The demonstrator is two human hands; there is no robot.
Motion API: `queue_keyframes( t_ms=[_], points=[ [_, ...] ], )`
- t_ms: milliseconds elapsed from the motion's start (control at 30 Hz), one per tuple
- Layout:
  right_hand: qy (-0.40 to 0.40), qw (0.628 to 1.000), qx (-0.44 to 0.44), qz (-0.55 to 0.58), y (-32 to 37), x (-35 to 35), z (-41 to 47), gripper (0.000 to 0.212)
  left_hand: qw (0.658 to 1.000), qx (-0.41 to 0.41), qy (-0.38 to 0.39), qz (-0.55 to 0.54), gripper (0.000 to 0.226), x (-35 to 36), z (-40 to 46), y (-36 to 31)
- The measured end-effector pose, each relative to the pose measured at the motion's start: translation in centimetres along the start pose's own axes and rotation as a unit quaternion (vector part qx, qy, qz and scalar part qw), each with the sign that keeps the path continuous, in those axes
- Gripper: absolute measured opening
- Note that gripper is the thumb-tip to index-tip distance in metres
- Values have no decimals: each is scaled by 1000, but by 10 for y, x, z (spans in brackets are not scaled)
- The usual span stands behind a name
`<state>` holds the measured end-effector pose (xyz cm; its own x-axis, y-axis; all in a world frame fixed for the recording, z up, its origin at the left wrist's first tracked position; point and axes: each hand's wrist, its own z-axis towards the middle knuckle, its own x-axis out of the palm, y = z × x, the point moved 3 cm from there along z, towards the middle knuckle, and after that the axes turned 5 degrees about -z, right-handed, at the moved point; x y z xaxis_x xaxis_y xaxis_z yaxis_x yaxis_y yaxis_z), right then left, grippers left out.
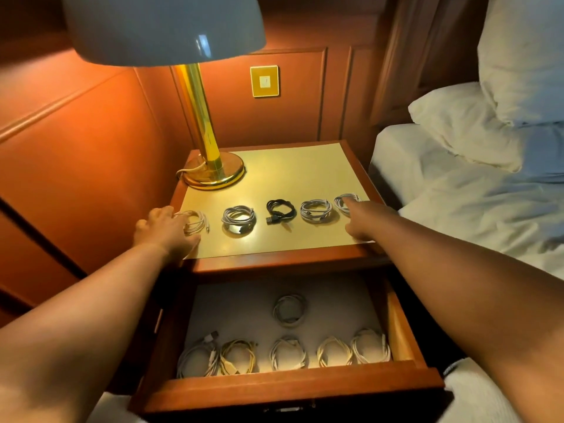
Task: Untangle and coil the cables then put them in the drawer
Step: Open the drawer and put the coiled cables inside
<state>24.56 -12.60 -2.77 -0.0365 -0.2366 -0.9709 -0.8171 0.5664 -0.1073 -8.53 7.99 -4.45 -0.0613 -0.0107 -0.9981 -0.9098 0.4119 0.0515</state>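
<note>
The bed with white sheets and pillows fills the right side, cut off by the frame edge. The wooden table stands against the panelled wall, just beside the bed. Its drawer is pulled fully open toward the viewer, and its front handle is lost in shadow at the bottom.

A lamp with a brass stem stands at the back left of the table; its shade is cut off at the top. The back half of the table top lies open.

Across the front of the table top lie 5 coiled cables in a row, apart from one another: a pale coil at the left, a grey coil, a black coil, another grey coil, and a far-right coil.

The left hand rests palm down with fingers loosely spread, its fingertips on the pale coil and hiding the coil's left part. The right hand reaches over the far-right coil and covers much of it; its fingers are hidden from view, so I cannot tell whether they grip.

In the drawer lie 6 coils: 5 along the front wall, partly hidden by it, and 1 dim coil behind them, with open floor to either side of it.
</note>
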Motion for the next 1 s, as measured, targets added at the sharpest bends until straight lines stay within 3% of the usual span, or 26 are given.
queue_keyframes(
  t_ms=[200,267,433,533,633,733,800,900,1000],
  points=[
    [-41,999,11,-2,-4,4,9,39,996,83,-37,-15,25,-6,-1,5],
    [-59,998,-1,1,-5,7,3,36,990,108,-67,-65,17,-9,-11,7],
    [-125,987,-72,66,-10,11,-29,26,973,142,-65,-170,13,-19,-53,12],
    [-72,960,-136,233,-8,12,-63,20,949,123,5,-289,14,-28,-89,10],
    [62,918,-205,334,-6,20,-97,16,919,118,90,-365,14,-33,-120,1],
    [200,896,-229,324,-5,41,-115,17,905,129,160,-373,13,-27,-135,-5],
    [245,900,-209,295,-4,58,-120,15,903,144,205,-348,11,-16,-140,-10],
    [203,936,-167,233,-2,81,-116,11,924,152,226,-268,14,12,-138,-16],
    [121,976,-136,121,0,97,-111,12,959,155,156,-176,23,39,-131,-22]
  ],
)
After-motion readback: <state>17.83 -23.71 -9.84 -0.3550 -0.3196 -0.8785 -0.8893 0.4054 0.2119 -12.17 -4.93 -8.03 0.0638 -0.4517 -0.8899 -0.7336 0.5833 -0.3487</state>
